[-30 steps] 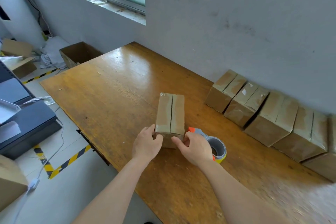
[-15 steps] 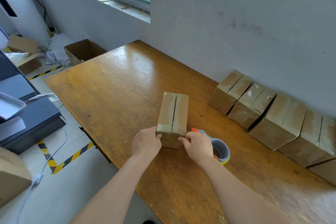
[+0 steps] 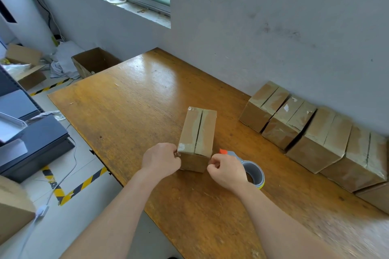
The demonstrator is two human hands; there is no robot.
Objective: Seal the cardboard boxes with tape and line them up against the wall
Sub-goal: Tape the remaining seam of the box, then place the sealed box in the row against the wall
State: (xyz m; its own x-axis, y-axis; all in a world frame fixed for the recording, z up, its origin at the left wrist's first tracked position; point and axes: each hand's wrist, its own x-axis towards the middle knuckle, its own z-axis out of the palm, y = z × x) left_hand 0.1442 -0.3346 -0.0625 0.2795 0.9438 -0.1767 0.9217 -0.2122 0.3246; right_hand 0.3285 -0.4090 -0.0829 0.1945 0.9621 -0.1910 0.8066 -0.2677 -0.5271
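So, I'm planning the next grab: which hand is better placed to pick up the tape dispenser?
Probably the right. The right hand lies directly beside the tape dispenser, nearly touching it. The left hand is at the opposite near corner of the box, so the box stands in its way.

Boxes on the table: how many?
6. One box mid-table; five in a row along the wall: first, second, third, fourth, fifth cropped by the frame edge. More may be hidden.

**Box and Tape Status**

One cardboard box (image 3: 196,132) stands upright at mid-table, well apart from the wall, its top seam taped lengthwise. The sealed boxes (image 3: 315,132) sit side by side against the wall. The tape dispenser (image 3: 251,171), a grey roll with an orange tip, lies just right of the cardboard box.
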